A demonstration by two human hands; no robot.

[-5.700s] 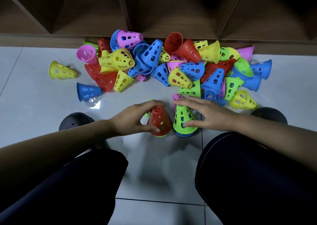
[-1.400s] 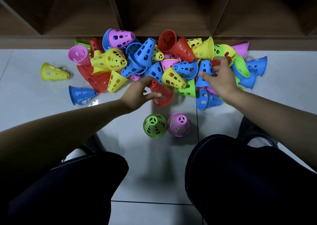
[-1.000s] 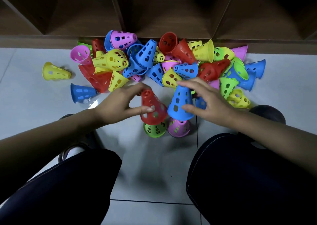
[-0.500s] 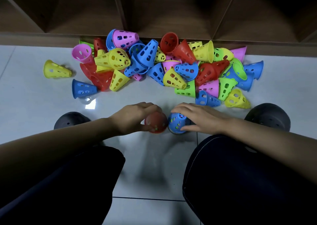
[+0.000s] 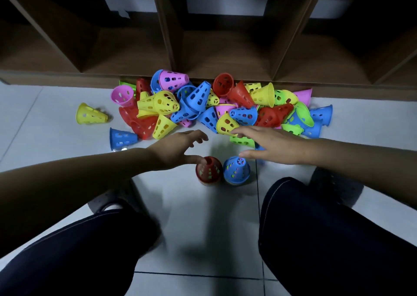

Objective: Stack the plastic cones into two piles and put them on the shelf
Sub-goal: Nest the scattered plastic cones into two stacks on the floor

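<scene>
Two short stacks of perforated plastic cones stand upright on the floor between my knees: one topped by a red cone [image 5: 209, 170], the other by a blue cone [image 5: 236, 169]. A heap of several loose cones [image 5: 209, 107] in pink, yellow, blue, red and green lies against the foot of the wooden shelf [image 5: 221, 54]. My left hand [image 5: 178, 148] hovers open just beyond the red stack, its thumb near the top. My right hand [image 5: 270, 144] is open, fingers spread, over a green cone [image 5: 242, 140] at the heap's near edge.
A lone yellow cone [image 5: 89, 114] and a blue cone [image 5: 121, 137] lie apart at the left of the heap. My knees in dark trousers and my dark shoes [image 5: 336, 186] flank the stacks. The shelf has several dark compartments.
Both hands pressed a red and a blue cone onto the two stacks, then let go and moved forward towards the heap. The camera has tilted up, showing more of the shelf.
</scene>
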